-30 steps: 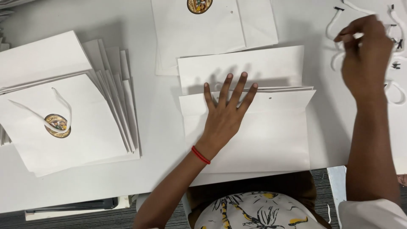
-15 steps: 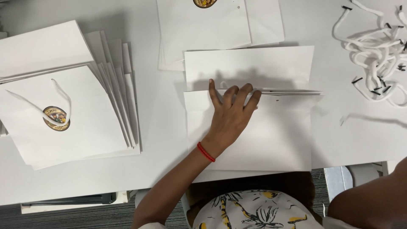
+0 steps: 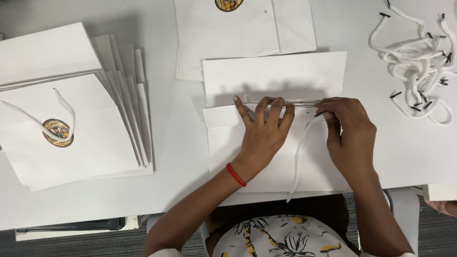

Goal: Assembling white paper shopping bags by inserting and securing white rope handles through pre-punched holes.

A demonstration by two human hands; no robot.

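The left hand [image 3: 264, 135] is pressed flat, fingers spread, on a white paper bag [image 3: 266, 157]; a white cord [image 3: 299, 157] is pinched by the right hand [image 3: 347, 135] at frame centre, on a white counter [image 3: 176, 143].

Single head view, looking steeply down from above onto white table [image 3: 181, 143], close range.

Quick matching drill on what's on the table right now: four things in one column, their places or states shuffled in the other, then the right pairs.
Things:
1. left hand
2. right hand
3. pile of white cords
4. finished bags stack

Places or states:
A. loose heap at the table's far right
B. fanned out at the left, top one with a round sticker and cord handle
C. fingers spread, pressing the flat white bag at its top edge
D. pinching the black-tipped end of a cord

Pairs: 1-C, 2-D, 3-A, 4-B
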